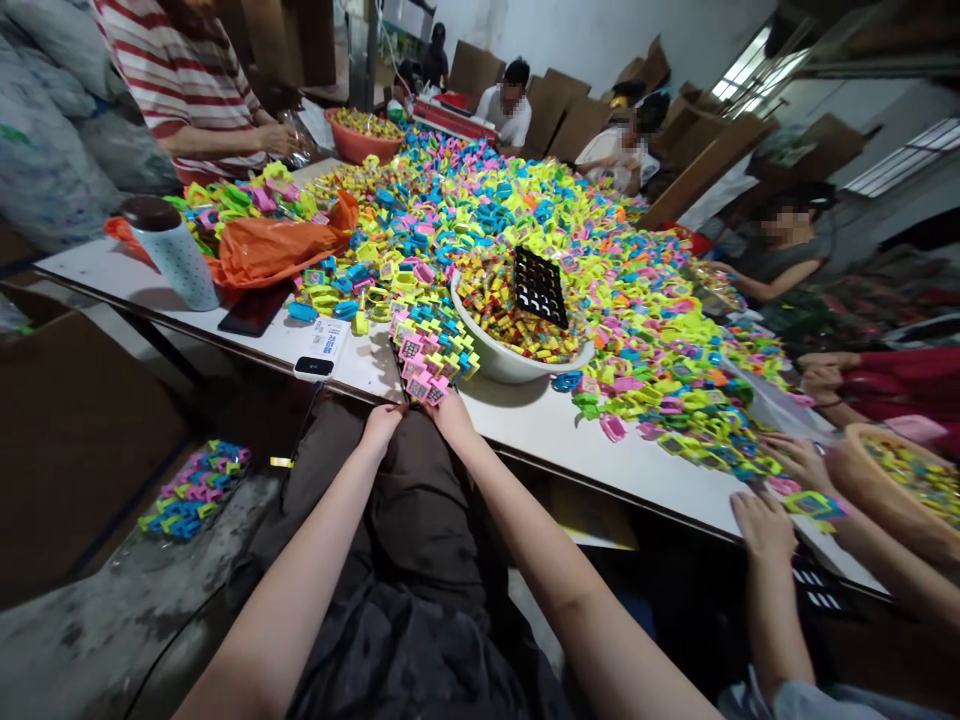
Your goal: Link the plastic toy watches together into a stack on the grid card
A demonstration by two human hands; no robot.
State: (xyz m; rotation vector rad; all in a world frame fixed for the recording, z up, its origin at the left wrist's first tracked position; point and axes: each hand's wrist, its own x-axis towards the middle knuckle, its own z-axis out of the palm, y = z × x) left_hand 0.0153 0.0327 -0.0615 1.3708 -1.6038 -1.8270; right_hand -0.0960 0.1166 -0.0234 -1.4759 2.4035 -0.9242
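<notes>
A tray of small plastic toys (429, 352), in pink, yellow and blue, rests at the table's near edge with its close end toward my lap. My left hand (382, 427) grips the near left corner, fingers closed. On the right, my right hand (450, 414) closes around the near end, and its fingertips are partly hidden under the toys. Just beyond stands a white basin (499, 362) full of small yellow-and-red wrapped pieces. A black tray with square holes (540, 287) lies tilted on top of those pieces.
A large heap of colourful toys (480, 215) covers the table. At left are a tumbler (174, 260), an orange bag (281, 250), a phone (256, 308) and a small white device (313, 368). Co-workers' hands (763, 525) are close at right. A packed bundle (195, 490) lies below left.
</notes>
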